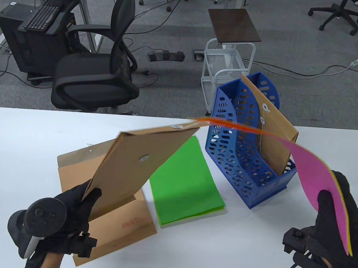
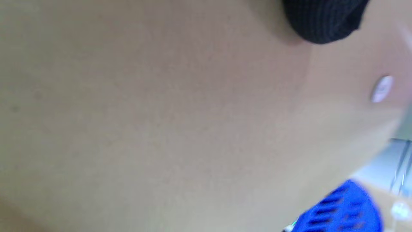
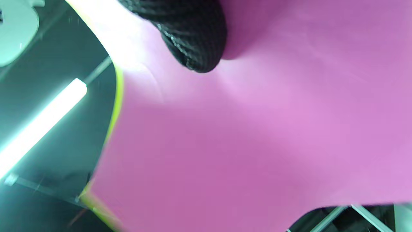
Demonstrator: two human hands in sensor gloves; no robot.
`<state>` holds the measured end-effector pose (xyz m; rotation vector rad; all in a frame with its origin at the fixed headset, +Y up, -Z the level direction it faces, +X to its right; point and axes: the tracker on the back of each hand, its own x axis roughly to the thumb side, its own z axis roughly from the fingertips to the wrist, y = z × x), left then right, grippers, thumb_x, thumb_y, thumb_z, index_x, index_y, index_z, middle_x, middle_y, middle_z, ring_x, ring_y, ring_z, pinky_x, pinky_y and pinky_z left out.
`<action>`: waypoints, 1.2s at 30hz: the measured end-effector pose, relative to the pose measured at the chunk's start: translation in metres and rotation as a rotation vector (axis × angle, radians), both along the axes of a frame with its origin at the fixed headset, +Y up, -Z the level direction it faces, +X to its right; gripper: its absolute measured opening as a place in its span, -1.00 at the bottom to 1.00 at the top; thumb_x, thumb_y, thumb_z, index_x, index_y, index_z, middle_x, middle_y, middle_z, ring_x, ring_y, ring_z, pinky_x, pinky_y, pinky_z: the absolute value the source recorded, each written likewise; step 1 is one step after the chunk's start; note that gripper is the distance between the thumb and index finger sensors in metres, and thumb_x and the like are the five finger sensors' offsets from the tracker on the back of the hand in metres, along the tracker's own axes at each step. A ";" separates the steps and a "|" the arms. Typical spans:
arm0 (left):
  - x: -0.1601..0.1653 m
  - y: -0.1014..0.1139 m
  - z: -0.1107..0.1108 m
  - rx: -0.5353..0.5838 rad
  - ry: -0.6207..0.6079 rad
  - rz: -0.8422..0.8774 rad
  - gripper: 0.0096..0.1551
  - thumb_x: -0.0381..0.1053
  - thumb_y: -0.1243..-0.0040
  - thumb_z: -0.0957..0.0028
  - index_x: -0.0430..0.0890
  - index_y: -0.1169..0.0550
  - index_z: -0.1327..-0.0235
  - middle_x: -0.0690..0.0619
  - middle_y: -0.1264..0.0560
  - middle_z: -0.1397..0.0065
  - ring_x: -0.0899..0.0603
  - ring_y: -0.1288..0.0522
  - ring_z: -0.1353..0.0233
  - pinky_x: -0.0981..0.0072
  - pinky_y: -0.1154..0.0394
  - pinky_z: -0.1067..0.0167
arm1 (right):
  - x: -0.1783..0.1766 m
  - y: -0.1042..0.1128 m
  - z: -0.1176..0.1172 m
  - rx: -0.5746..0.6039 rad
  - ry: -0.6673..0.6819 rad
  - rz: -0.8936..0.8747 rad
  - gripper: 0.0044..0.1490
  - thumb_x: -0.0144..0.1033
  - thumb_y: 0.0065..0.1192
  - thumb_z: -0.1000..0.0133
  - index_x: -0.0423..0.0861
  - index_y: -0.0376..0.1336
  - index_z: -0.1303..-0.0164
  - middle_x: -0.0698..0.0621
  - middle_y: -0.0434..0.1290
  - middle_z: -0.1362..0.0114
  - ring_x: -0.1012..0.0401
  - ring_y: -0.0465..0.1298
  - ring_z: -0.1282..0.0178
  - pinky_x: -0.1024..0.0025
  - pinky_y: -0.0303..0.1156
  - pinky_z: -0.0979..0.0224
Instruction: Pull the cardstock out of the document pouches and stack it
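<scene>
White office table [image 1: 24, 145], blue perforated file rack [image 1: 242, 164] at its back. Left of rack, brown kraft pouch [image 1: 138, 165] gripped by left hand [image 1: 69, 212]; right of it, bowed pink, yellow and orange cardstock [image 1: 316, 177] pinched by right hand [image 1: 333, 229]. Likely risk: sheets fanning and slipping before reaching green cardstock stack [image 1: 184, 184] beside rack.

Brown pouch [image 1: 138, 165], pink cardstock [image 1: 313, 174] (yellow-edged), green stack [image 1: 187, 184], blue perforated rack [image 1: 242, 164].

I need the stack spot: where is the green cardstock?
In the table view the green cardstock lies flat mid-table, between the brown pouch on its left and the blue file rack on its right.
</scene>
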<state>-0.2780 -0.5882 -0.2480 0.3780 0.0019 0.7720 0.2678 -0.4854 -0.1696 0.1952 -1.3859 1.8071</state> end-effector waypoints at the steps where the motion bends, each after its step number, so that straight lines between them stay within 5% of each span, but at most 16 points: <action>1: 0.002 -0.007 0.001 0.015 0.000 0.099 -0.52 0.25 -0.20 -0.01 0.15 -0.70 -0.12 0.14 -0.81 -0.08 0.02 -0.82 0.02 0.17 -0.70 -0.03 | -0.002 0.001 0.000 0.002 0.004 0.015 -0.48 -0.34 0.43 -0.10 -0.03 0.43 -0.31 -0.10 0.67 -0.28 -0.03 0.75 -0.06 0.04 0.71 0.05; 4: 0.009 -0.040 0.002 0.035 -0.009 0.451 -0.52 0.24 -0.19 -0.03 0.12 -0.69 -0.13 0.13 -0.81 -0.05 0.03 -0.82 0.06 0.19 -0.71 0.01 | -0.026 -0.002 -0.014 -0.033 -0.018 0.153 -0.48 -0.34 0.43 -0.10 -0.02 0.42 -0.31 -0.10 0.66 -0.28 -0.01 0.75 -0.05 0.09 0.72 0.06; 9: 0.012 -0.088 -0.003 0.081 -0.080 0.730 -0.51 0.23 -0.13 -0.07 0.14 -0.63 -0.21 0.15 -0.78 -0.09 0.04 -0.80 0.02 0.19 -0.69 -0.04 | -0.076 -0.032 -0.062 -0.198 -0.012 0.306 -0.48 -0.34 0.43 -0.10 -0.01 0.43 -0.30 -0.09 0.66 -0.28 -0.01 0.75 -0.06 0.09 0.72 0.06; 15: -0.007 -0.102 0.004 0.091 0.015 0.878 -0.50 0.21 -0.16 -0.05 0.13 -0.63 -0.21 0.14 -0.79 -0.03 0.04 -0.81 0.09 0.20 -0.71 0.03 | -0.128 -0.082 -0.120 -0.411 -0.054 0.496 -0.48 -0.34 0.44 -0.09 -0.04 0.43 -0.29 -0.09 0.65 -0.29 -0.01 0.75 -0.07 0.09 0.72 0.05; 20: -0.022 -0.108 0.011 0.180 0.087 0.995 -0.51 0.22 -0.14 -0.06 0.14 -0.61 -0.22 0.16 -0.78 -0.04 0.05 -0.81 0.08 0.22 -0.70 0.02 | -0.177 -0.128 -0.150 -0.514 -0.109 0.821 -0.48 -0.33 0.44 -0.08 -0.03 0.42 -0.29 -0.08 0.65 -0.29 -0.01 0.75 -0.08 0.09 0.72 0.04; 27: -0.031 -0.106 0.016 0.247 0.195 0.813 -0.51 0.22 -0.15 -0.06 0.14 -0.62 -0.21 0.15 -0.79 -0.04 0.03 -0.80 0.09 0.20 -0.70 0.03 | -0.196 -0.176 -0.162 -0.585 -0.107 1.017 -0.46 -0.32 0.43 -0.08 -0.07 0.40 -0.29 -0.08 0.63 -0.30 0.00 0.74 -0.09 0.08 0.72 0.04; 36: -0.038 -0.112 0.017 0.237 0.176 0.996 -0.51 0.23 -0.14 -0.06 0.15 -0.61 -0.22 0.16 -0.79 -0.05 0.05 -0.81 0.09 0.22 -0.70 0.02 | -0.191 -0.217 -0.169 -0.670 -0.127 1.163 -0.47 -0.30 0.43 -0.08 -0.01 0.40 -0.29 -0.04 0.61 -0.34 -0.02 0.71 -0.16 0.02 0.69 -0.01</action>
